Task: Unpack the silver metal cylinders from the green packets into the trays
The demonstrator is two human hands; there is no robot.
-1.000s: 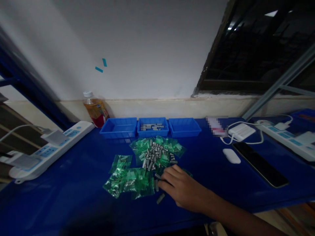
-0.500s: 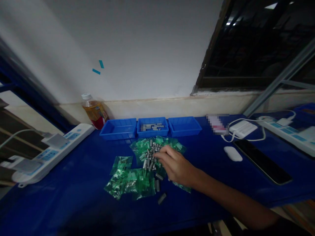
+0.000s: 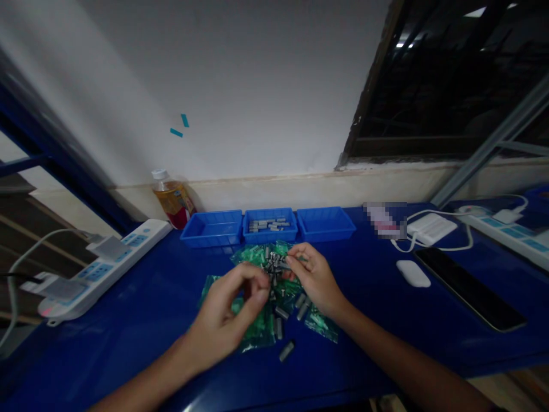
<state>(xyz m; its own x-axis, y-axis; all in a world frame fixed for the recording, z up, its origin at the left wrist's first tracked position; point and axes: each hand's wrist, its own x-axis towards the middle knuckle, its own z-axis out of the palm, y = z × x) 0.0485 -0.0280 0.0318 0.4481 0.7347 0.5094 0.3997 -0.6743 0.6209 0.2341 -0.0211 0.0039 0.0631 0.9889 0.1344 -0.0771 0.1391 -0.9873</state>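
Observation:
A pile of small grey metal pieces [image 3: 274,260], some of them short cylinders, lies on green see-through packets [image 3: 251,253] at the middle of the table. My left hand [image 3: 234,306] is at the pile's left side, thumb and index finger curled into a pinch; whatever is between the tips is too small to make out. From the right, my right hand [image 3: 315,280] pinches a small grey metal cylinder [image 3: 282,265] over the pile. Several loose cylinders [image 3: 286,350] lie nearer me on the blue table. My left hand covers part of the packets.
Behind the pile stand three blue trays in a row; the middle tray [image 3: 270,236] has metal cylinders in it. A drink bottle [image 3: 174,200] and a power strip [image 3: 107,269] are on the left. To the right lie a white case [image 3: 413,273], a phone [image 3: 469,289] and a cabled white box [image 3: 431,229].
My left hand has come in from the lower left to the pile. My right hand has lifted slightly and shifted right from the metal pieces. The view has shifted a little.

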